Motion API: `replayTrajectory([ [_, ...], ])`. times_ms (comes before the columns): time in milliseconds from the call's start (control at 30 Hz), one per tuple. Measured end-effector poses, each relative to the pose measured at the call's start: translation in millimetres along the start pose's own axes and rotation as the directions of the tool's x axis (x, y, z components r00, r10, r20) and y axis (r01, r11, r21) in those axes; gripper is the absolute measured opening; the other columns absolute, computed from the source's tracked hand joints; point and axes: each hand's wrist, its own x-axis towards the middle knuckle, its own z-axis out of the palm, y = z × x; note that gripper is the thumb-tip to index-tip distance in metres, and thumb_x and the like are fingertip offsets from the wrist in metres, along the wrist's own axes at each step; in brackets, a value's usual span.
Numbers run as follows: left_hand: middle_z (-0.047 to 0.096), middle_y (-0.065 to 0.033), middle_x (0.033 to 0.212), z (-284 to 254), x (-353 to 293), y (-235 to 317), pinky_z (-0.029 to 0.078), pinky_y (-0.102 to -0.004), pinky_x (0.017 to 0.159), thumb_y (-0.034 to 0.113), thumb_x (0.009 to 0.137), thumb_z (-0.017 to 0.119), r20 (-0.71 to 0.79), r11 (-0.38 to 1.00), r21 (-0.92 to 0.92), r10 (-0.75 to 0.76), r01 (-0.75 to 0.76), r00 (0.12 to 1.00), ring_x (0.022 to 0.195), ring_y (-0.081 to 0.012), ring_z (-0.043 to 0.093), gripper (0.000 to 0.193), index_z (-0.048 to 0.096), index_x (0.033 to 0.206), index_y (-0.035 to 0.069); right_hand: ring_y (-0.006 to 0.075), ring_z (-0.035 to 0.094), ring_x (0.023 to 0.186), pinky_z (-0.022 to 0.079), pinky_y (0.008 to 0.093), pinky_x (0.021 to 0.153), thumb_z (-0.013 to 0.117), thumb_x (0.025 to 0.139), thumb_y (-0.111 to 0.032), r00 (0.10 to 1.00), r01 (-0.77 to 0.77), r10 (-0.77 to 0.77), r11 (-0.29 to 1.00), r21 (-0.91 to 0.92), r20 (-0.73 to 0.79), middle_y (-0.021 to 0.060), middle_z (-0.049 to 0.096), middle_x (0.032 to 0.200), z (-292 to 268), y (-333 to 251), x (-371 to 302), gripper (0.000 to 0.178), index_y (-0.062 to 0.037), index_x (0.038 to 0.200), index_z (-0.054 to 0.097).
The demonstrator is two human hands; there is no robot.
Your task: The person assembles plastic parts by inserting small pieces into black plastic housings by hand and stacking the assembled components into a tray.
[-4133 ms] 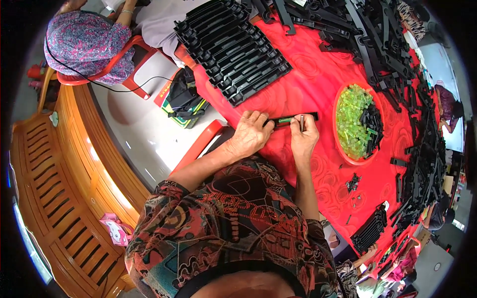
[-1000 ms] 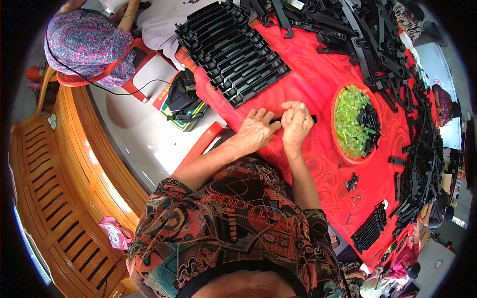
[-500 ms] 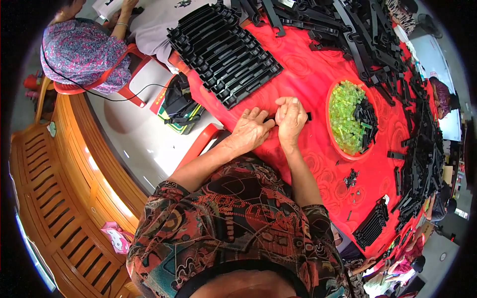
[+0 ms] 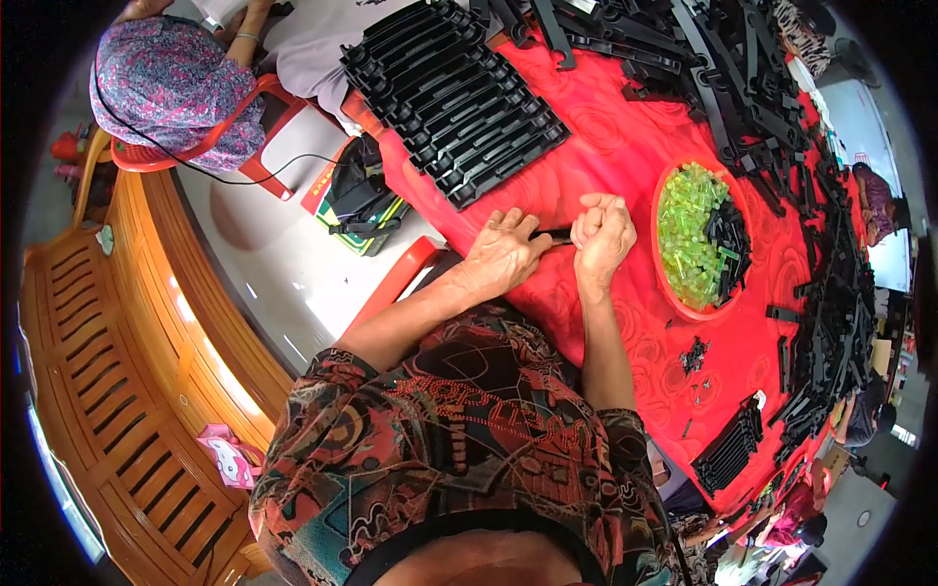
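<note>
Over the red cloth, my left hand (image 4: pixel 503 252) is closed on a black plastic strip (image 4: pixel 559 235), most of it hidden under the fingers. A short length of the strip shows between my two hands. My right hand (image 4: pixel 603 239) is curled into a fist at the strip's right end; what its fingers hold is hidden. Beyond my hands lies a row of long black plastic parts (image 4: pixel 454 103), set side by side. To the right stands an orange-red basin (image 4: pixel 668 293) with yellow-green clear pieces (image 4: pixel 689 234) and small black pieces (image 4: pixel 725 244).
Long black parts (image 4: pixel 703 88) are heaped along the far and right side of the red-clothed table (image 4: pixel 596 342). Small black bits (image 4: pixel 695 355) and a second black row (image 4: pixel 728 449) lie to the right. A person (image 4: pixel 176 93) sits at far left, near a wooden bench (image 4: pixel 107 391).
My right hand has moved right, away from my left, and is now a tighter fist. More of the black strip shows between them. My left hand has barely moved.
</note>
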Motion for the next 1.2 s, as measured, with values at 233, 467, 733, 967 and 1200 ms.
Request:
replayTrajectory([
  [233,0.056,-0.0114,0.089,2,1,-1,0.045,-0.043,0.077,0.018,0.073,0.063,-0.05,0.998,0.04,0.047,-0.045,0.998,0.091,-0.0304,0.055,0.022,0.065,0.094,0.011,0.0041,0.027,0.04,0.025,0.0204,0.036,0.036,0.101,-0.031,0.998,0.067,-0.065,0.993,-0.094,0.021,-0.0052,0.03,0.052,0,5,-3,0.043,0.0036,0.083,0.055],
  [467,0.055,-0.0105,0.094,5,2,-2,0.044,-0.0434,0.08,0.015,0.072,0.066,-0.09,0.999,-0.027,0.044,-0.046,0.995,0.094,-0.0301,0.053,0.021,0.063,0.092,0.008,0.0034,0.032,0.044,0.026,0.0208,0.039,0.036,0.1,-0.03,0.998,0.022,-0.015,0.994,-0.105,0.062,-0.0057,0.036,0.055,13,7,-12,0.043,0.0021,0.082,0.058],
  [733,0.056,-0.0104,0.092,1,1,-2,0.044,-0.0429,0.077,0.015,0.068,0.068,-0.094,0.997,0.022,0.078,-0.076,0.992,0.091,-0.0291,0.054,0.023,0.06,0.088,0.009,0.0018,0.033,0.046,0.027,0.0205,0.042,0.035,0.101,-0.026,0.986,0.162,-0.151,0.972,-0.169,0.072,-0.006,0.038,0.055,18,16,-17,0.042,0.0025,0.079,0.057],
  [967,0.056,-0.0115,0.093,7,-3,-4,0.046,-0.0431,0.077,0.014,0.068,0.068,-0.111,0.998,0.029,0.061,-0.058,0.992,0.091,-0.0296,0.055,0.021,0.059,0.087,0.009,0.0035,0.032,0.043,0.027,0.0212,0.04,0.04,0.099,-0.021,0.985,0.152,-0.139,0.981,-0.124,0.101,-0.0042,0.038,0.053,16,-4,-20,0.033,0.0023,0.083,0.057],
  [1200,0.057,-0.0144,0.105,-12,-5,-1,0.046,-0.0423,0.082,0.021,0.075,0.069,-0.147,1.0,-0.018,0.012,-0.015,0.989,0.097,-0.0319,0.056,0.041,0.056,0.11,0.005,0.0028,0.034,0.046,0.026,0.0204,0.04,0.054,0.09,-0.01,0.953,0.278,-0.289,0.953,-0.119,-0.095,-0.004,0.043,0.058,-17,-69,-15,0.01,-0.0012,0.09,0.058],
])
